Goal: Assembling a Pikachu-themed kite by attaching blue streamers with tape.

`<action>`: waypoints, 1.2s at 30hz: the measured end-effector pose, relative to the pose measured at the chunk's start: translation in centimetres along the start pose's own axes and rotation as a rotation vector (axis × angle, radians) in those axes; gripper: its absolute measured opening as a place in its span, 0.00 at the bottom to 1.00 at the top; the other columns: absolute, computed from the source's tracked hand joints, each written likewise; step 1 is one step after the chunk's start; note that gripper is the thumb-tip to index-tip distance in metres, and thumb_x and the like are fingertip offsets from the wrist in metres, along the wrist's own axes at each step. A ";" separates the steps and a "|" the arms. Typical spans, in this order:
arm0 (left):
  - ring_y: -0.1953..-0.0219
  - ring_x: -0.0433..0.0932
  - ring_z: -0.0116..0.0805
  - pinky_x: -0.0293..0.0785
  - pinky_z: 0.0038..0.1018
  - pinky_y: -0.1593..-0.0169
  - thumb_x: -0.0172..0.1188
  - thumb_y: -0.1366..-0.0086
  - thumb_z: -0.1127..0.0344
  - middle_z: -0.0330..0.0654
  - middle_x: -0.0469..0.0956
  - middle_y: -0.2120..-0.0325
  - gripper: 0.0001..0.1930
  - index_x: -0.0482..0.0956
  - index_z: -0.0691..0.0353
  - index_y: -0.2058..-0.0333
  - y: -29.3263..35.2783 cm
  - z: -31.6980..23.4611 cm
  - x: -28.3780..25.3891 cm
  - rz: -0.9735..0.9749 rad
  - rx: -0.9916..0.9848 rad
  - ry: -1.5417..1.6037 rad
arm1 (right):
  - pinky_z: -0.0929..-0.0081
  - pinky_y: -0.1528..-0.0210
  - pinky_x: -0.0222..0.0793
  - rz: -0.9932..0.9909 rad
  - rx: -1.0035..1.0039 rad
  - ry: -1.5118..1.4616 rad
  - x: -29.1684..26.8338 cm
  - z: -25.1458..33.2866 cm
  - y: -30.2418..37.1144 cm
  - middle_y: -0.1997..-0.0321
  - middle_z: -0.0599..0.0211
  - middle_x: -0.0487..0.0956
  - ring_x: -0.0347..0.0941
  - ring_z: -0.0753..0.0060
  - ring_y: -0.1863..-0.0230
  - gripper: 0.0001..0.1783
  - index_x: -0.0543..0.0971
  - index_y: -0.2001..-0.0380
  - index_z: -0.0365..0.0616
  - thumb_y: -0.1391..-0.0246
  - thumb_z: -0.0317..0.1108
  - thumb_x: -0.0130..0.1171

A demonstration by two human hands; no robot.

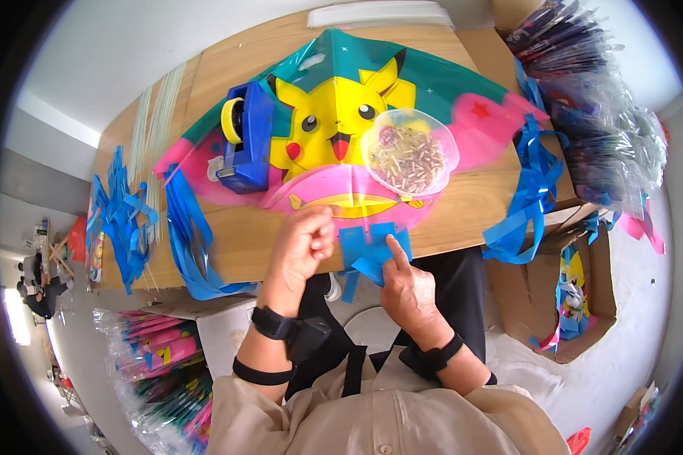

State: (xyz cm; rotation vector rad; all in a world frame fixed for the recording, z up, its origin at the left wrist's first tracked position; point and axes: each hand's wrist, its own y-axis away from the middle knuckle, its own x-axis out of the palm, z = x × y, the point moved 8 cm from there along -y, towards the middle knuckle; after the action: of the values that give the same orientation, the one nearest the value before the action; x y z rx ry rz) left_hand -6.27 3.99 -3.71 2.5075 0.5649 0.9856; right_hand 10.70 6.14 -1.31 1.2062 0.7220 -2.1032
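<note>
A kite sheet (432, 80) in green and pink, printed with a yellow cartoon animal, lies spread over the table. At its near edge hang blue plastic strips (353, 246), partly folded. My right hand (408, 292) is at these strips, index finger stretched over them and the other fingers curled; its thumb is hidden. My left hand (305, 241) is closed beside the sheet's near edge, its fingertips bent inward, and whatever it may hold is hidden. On the sheet stand a blue tape dispenser (254, 144) with a yellow roll and a clear tub (413, 155) of small clear tube-like pieces.
Blue streamers hang at the left (190, 235) and right (530, 197) of the wooden table (463, 216). Thin white rods (155, 114) lie at the far left. A cardboard box (599, 303) sits low on the right, below stacked plastic packets (596, 129). More bagged sheets (163, 364) are lower left.
</note>
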 end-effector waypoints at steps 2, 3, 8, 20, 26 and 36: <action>0.89 0.56 0.16 0.51 0.16 0.86 0.53 0.36 0.67 0.29 0.61 0.86 0.10 0.75 0.69 0.63 -0.4 2.6 1.8 -0.007 -0.127 0.006 | 0.66 0.80 0.72 0.006 0.008 -0.014 0.0 -0.1 0.0 0.44 0.45 0.70 0.76 0.61 0.81 0.06 0.71 0.78 0.38 0.64 0.24 0.56; 0.89 0.54 0.16 0.50 0.16 0.85 0.52 0.35 0.68 0.28 0.59 0.86 0.10 0.76 0.69 0.63 -0.8 3.3 2.3 -0.007 -0.148 -0.014 | 0.65 0.80 0.72 0.012 0.007 -0.019 -0.1 -0.1 0.0 0.44 0.45 0.70 0.76 0.60 0.81 0.05 0.70 0.78 0.38 0.63 0.25 0.55; 0.90 0.52 0.15 0.49 0.16 0.85 0.52 0.35 0.68 0.26 0.57 0.88 0.11 0.75 0.70 0.59 -1.8 5.2 3.0 -0.055 -0.192 -0.072 | 0.65 0.79 0.72 0.014 0.005 -0.048 0.2 -0.6 0.1 0.44 0.44 0.69 0.76 0.60 0.81 0.04 0.70 0.78 0.37 0.61 0.25 0.54; 0.90 0.53 0.15 0.50 0.15 0.87 0.52 0.35 0.66 0.26 0.57 0.88 0.09 0.76 0.67 0.64 -2.2 5.3 2.2 -0.174 -0.032 -0.314 | 0.64 0.78 0.73 -0.005 -0.013 -0.095 0.0 -0.8 0.0 0.44 0.45 0.69 0.76 0.59 0.80 0.05 0.71 0.77 0.36 0.63 0.24 0.54; 0.89 0.54 0.14 0.48 0.16 0.87 0.52 0.34 0.66 0.26 0.57 0.88 0.09 0.77 0.66 0.67 -1.8 4.8 2.9 -0.209 0.090 -0.426 | 0.64 0.77 0.73 -0.009 -0.054 -0.100 -0.8 -0.6 -0.7 0.43 0.45 0.69 0.76 0.58 0.79 0.08 0.70 0.74 0.37 0.63 0.24 0.55; 0.90 0.53 0.16 0.47 0.16 0.87 0.48 0.33 0.68 0.30 0.60 0.86 0.10 0.72 0.63 0.56 -2.3 4.4 3.4 -0.155 0.124 -0.420 | 0.65 0.77 0.73 0.114 0.004 -0.011 -0.1 -0.7 -1.0 0.43 0.47 0.69 0.77 0.59 0.78 0.08 0.71 0.73 0.37 0.62 0.25 0.54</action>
State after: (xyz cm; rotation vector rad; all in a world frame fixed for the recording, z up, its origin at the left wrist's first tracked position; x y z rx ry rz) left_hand -1.39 6.70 -5.91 2.6226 0.6862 0.3602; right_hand 10.45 7.32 -1.37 1.2088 0.6294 -2.0165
